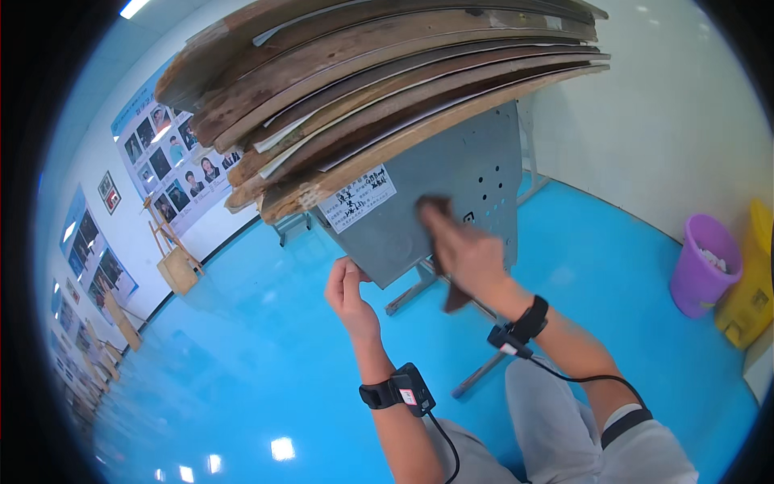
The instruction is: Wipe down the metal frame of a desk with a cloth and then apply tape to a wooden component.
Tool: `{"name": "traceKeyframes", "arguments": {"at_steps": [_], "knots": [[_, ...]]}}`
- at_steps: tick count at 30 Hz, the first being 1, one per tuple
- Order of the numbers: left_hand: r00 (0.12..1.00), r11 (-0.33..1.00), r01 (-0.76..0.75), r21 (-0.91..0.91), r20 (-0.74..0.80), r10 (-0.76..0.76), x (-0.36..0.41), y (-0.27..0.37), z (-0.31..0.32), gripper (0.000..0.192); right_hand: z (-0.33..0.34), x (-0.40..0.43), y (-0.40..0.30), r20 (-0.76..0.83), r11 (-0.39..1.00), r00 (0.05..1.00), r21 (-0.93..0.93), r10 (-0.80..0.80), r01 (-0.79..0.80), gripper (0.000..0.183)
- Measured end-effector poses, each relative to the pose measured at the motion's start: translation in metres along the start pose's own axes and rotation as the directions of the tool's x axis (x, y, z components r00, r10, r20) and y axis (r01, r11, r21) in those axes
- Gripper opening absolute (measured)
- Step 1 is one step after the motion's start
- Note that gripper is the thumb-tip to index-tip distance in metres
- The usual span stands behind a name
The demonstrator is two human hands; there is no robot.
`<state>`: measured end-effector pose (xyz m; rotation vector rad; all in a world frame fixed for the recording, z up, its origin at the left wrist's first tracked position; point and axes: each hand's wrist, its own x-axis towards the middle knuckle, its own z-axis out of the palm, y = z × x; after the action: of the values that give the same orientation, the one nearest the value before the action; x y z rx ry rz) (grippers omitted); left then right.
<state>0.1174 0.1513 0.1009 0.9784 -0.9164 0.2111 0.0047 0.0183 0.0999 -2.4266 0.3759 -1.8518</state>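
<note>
A grey metal side panel (387, 236) of a desk or stand faces me, with a white paper label (358, 198) bearing writing and a group of small holes. My right hand (471, 254) is shut on a dark brown cloth (440, 209), held against or just in front of the panel; it is blurred. My left hand (351, 290) is at the panel's lower left corner, fingers curled at the edge; part of the fingers is hidden behind it. Above the panel lies a thick stack of worn wooden boards (387, 121) with sheets of paper between them.
Metal legs (417, 290) stand below the panel on the glossy blue floor. To the right, a purple bin (704, 266) with waste inside stands beside a yellow bin (750, 290), near the wall. A wooden easel (172, 242) and wall posters (175, 151) are at the left.
</note>
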Motion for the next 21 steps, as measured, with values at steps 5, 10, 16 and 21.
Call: {"name": "traceKeyframes", "arguments": {"at_steps": [5, 10, 16, 21], "knots": [[1.000, 1.000, 0.001, 0.025, 0.006, -0.002, -0.002, 0.005, 0.001, 0.022, 0.006, -0.003, -0.001, -0.224, 0.973, 0.951, 0.033, -0.215, 0.228, 0.048], [1.000, 0.999, 0.007, 0.048, 0.020, -0.008, -0.002, 0.009, 0.002, 0.022, -0.013, 0.004, 0.014, 0.063, 0.985, 0.992, -0.124, -0.111, 0.119, 0.049], [1.000, 0.999, 0.006, 0.039, 0.029, -0.007, -0.002, 0.011, 0.003, 0.022, -0.014, 0.007, 0.022, 0.020, 1.000, 1.000, -0.021, -0.008, 0.009, 0.048], [0.999, 0.999, 0.011, 0.044, 0.032, -0.012, -0.004, 0.014, 0.004, 0.022, -0.012, -0.003, 0.013, 0.008, 0.981, 0.981, -0.011, -0.195, 0.195, 0.045]]}}
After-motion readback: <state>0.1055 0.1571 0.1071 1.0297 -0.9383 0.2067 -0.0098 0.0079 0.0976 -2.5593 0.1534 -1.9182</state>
